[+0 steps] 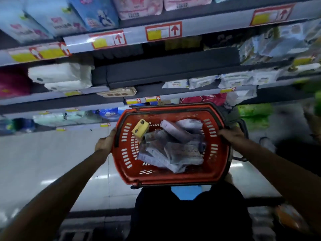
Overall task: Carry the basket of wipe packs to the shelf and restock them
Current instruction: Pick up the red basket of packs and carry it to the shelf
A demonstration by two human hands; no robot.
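A red plastic basket (121, 153) hangs in front of me, level, just before the shelving. Several pale wipe packs (175, 148) lie jumbled inside it, with a small yellow box (140, 130) at the back left. My left hand (105, 142) grips the basket's left rim. My right hand (231, 133) grips its right rim. The grey shelf (165, 70) straight ahead has a wide bare stretch, and a row of white wipe packs (205, 82) lies along its front right.
Shelves rise above with blue and pink packs (93, 13) and red-arrow price labels (163, 31). White packs (60, 75) sit at left. Green packs (255, 113) lie low right. A black basket handle (243, 141) hangs beside my right hand. Pale floor tiles spread at left.
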